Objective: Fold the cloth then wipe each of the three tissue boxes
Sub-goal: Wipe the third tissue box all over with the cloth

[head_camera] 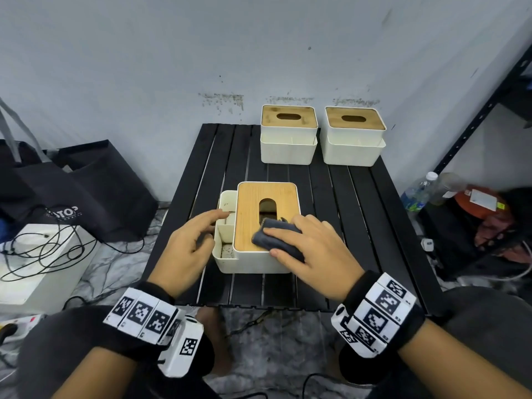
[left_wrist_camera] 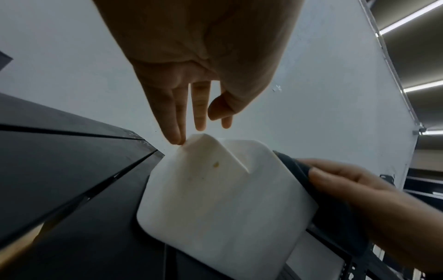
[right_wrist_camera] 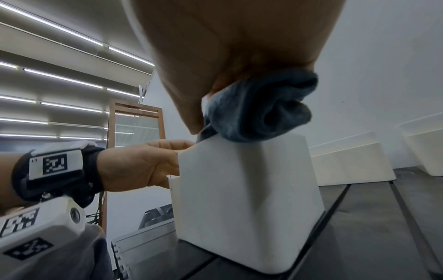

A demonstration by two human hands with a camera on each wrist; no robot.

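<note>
Three white tissue boxes with wooden lids stand on a black slatted table. Two far boxes sit side by side at the back edge. The near box sits in front of me, its open side compartments on the left. My right hand holds a folded dark grey cloth down on the near-right part of this box's lid, thumb at the cloth's front edge. The bunched cloth hangs over the box's top edge. My left hand has straight fingers; its fingertips touch the side compartment's rim.
The wall is directly behind the far boxes. Black bags and a white box with cables lie on the floor at the left. A water bottle and a black shelf frame stand at the right.
</note>
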